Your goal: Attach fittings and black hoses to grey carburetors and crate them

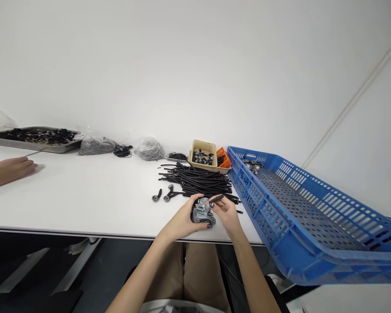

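Observation:
My left hand (186,218) is wrapped round a grey metal carburetor (202,212), held just above the table's front edge. On its right side, my right hand (227,214) pinches a short black rubber hose (217,198) close to the metal body. Whether the hose touches the carburetor I cannot tell. Right behind both hands lies a pile of long black hoses (198,179). Left of them, a few short black elbow pieces with round metal ends (156,196) rest on the white table.
A big blue plastic crate (280,230) stands on the right, with metal parts (253,165) in its far corner. Along the wall are a cream bin (195,160), an orange basket (227,160), bagged small parts (149,148) and a metal tray (60,148). Another person's hand (14,170) is at far left.

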{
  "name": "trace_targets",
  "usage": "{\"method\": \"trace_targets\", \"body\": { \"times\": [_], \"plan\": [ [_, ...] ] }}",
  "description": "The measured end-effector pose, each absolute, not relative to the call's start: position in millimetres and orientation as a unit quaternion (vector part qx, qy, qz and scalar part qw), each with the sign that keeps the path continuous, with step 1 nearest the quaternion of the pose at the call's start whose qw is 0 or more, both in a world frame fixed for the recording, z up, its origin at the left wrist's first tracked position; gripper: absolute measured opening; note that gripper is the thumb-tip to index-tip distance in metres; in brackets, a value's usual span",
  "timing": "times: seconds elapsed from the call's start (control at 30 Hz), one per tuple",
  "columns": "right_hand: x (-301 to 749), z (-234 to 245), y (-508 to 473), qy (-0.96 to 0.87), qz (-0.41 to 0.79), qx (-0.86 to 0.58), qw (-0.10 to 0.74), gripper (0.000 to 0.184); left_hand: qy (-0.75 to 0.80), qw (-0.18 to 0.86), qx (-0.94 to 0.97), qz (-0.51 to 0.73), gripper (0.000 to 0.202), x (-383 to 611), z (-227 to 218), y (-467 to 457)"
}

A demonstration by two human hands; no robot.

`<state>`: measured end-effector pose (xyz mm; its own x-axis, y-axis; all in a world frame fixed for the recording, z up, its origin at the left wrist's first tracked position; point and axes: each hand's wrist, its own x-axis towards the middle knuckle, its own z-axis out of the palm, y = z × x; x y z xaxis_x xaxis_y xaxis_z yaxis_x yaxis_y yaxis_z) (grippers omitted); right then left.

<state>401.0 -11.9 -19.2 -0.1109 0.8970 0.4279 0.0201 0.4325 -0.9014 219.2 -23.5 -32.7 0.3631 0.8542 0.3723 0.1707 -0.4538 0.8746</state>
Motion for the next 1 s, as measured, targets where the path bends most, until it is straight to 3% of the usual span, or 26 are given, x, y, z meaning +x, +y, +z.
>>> {"method": "trace_targets", "body": {
  "times": [0.6, 1.0],
  "plan": [
    [389.6, -34.9, -13.4, -0.622, 0.412, -0.323, 0.582, 0.028, 0.353, 0.372, 0.74, 0.436, 0.076, 219.8, -33.0, -22.7],
    [376.3, -43.9, -13.6, -0.536, 0.461, -0.295, 0.643, 0.026, 0.353, 0.38, 0.738, 0.431, 0.074, 220.1, -30.8, -25.2]
  ]
}}
